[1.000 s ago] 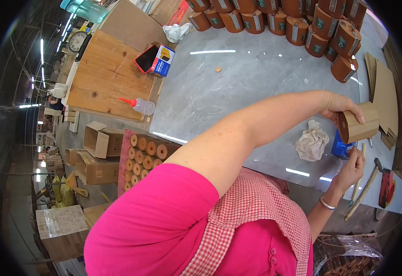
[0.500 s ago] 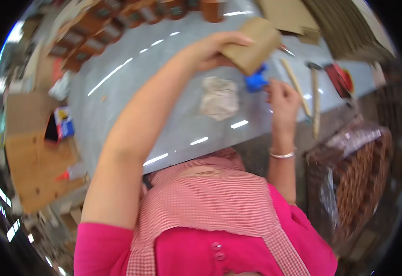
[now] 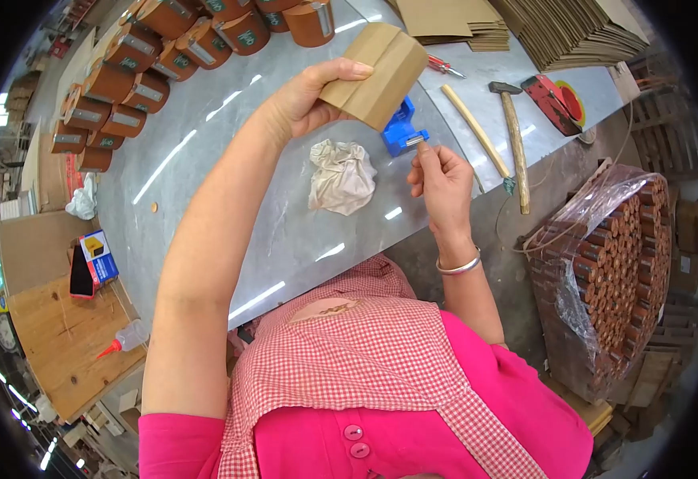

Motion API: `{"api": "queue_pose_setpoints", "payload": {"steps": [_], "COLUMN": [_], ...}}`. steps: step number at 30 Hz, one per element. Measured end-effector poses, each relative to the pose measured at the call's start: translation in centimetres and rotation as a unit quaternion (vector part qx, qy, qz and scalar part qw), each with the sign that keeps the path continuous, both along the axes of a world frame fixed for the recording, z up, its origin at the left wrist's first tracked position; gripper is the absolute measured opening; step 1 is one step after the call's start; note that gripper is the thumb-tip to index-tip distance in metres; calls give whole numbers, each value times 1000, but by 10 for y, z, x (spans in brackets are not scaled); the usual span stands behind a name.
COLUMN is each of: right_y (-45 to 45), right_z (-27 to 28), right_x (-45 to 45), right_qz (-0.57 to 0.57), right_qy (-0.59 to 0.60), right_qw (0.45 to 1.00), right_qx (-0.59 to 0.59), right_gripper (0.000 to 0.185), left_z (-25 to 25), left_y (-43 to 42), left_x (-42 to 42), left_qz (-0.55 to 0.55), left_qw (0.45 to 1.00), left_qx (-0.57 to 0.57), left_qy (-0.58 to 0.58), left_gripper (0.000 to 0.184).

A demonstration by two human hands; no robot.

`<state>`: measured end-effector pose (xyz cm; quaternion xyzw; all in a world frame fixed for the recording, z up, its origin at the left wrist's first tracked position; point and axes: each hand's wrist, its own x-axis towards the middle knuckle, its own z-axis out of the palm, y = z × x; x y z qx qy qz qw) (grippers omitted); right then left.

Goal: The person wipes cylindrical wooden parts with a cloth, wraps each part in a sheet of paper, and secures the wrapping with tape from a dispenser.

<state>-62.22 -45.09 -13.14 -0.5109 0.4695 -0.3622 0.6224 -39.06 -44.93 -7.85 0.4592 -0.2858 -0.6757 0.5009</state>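
Note:
My left hand (image 3: 311,97) is wrapped around a folded brown cardboard box (image 3: 379,73), held tilted above the grey tabletop. Partly behind the box's lower right edge sits a blue tape dispenser (image 3: 402,134). My right hand (image 3: 445,185) is at the near end of the dispenser, its thumb and forefinger pinched together by the cutting edge. Whether tape is between those fingertips is too small to make out. A crumpled off-white cloth (image 3: 343,177) lies on the table to the left of the dispenser.
Orange-brown cylinders (image 3: 129,48) with metal strips line the table's far left. Flat cardboard (image 3: 461,24) is stacked at the back. A screwdriver (image 3: 442,65), a wooden stick (image 3: 477,132) and a hammer (image 3: 512,132) lie right. Beyond the edge stands a plastic-wrapped crate (image 3: 596,279).
The whole view has shifted, so most things appear further left, and it is sharper now. The box has moved slightly left relative to the cloth. My right fingers remain by the dispenser.

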Motion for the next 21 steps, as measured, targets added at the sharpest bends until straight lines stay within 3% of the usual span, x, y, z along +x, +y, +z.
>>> {"api": "queue_pose_setpoints", "payload": {"steps": [5,7,13,21], "right_y": [3,-9,-23,-16], "right_z": [-17,-35,-33,-41], "right_x": [-5,-16,-13,-9], "right_qz": [-16,41,65,37], "right_qy": [109,72,68,31], "right_qw": [994,996,995,998], "right_qx": [-13,-14,-38,-31], "right_gripper": [30,29,30,32], "left_z": [-24,-24,-23,-30], "left_y": [-5,-6,-12,-18], "left_x": [9,7,8,6], "left_qz": [-55,-58,-21,-25], "left_qw": [996,993,998,998], "left_qx": [-32,-53,-30,-29], "left_qy": [57,84,46,45], "left_gripper": [62,64,68,69]}}
